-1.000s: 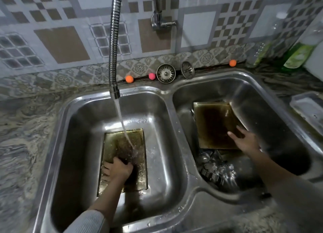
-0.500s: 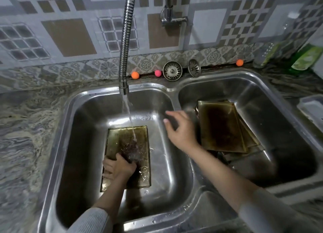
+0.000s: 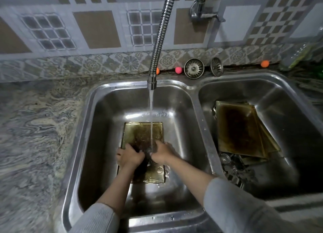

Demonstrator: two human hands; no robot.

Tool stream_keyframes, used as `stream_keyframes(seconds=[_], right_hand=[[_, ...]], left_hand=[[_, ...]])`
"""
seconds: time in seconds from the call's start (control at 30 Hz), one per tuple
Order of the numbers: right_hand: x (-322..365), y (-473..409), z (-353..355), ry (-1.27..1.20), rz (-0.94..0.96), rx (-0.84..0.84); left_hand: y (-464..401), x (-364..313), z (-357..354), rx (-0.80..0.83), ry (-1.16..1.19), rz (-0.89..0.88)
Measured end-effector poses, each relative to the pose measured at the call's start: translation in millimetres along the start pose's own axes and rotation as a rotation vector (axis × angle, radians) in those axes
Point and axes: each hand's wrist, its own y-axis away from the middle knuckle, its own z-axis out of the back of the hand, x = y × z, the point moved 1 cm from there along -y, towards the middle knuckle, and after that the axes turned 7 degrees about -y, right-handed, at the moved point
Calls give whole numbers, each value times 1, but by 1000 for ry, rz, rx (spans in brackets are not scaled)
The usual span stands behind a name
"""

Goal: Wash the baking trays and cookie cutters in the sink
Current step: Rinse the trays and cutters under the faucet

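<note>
The marbled bench point(image 3: 35, 131) carries a steel double sink point(image 3: 195, 100). In the left basin a stained baking tray point(image 3: 139, 133) lies flat on the bottom, and water from the flexible faucet hose point(image 3: 160, 33) falls onto its middle. In the right basin a stack of darkened baking trays point(image 3: 239, 128) leans tilted, with a heap of metal cookie cutters point(image 3: 234, 170) just beside its near edge. The left hand point(image 3: 130, 156) rests on the tray's left edge with fingers curled; whether its grip closes round the rim I cannot tell. The right hand point(image 3: 161, 152) presses on the tray beside the stream, fingers bent down, grip unclear.
</note>
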Motion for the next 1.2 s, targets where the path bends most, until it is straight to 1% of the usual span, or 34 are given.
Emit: stream_keyframes(seconds=[0.07,0.17,0.23,0.3,0.37,0.47,0.63,0.73,0.87,1.0,1.1,1.2], right_hand=[[5,-2,0,-188,-37,-84],[-1,-3,2,-419,-64,-92],[-12,-4,3,-498,-60,-136],[-19,-2,3,-558,-80,-208],[-23,-3,3,-616,-90,-244],[-27,-5,8,-720,-41,-293],[-25,0,33,-780,66,-404],[-4,3,54,-786,161,-404],[31,11,78,-736,270,-398],[49,20,102,-767,320,-474],[46,26,115,-781,329,-511],[36,31,122,-802,330,-543]], left_hand=[[-7,6,8,5,82,18],[-8,16,17,13,169,34],[-6,23,16,42,191,23],[-2,24,15,50,207,5],[2,22,17,49,258,-4],[6,19,17,98,345,-14],[27,7,11,168,482,-44],[33,-1,7,172,560,-34],[36,-11,11,179,720,-28],[42,-23,27,167,838,-175],[49,-26,40,131,817,-280],[61,-28,53,107,843,-338]])
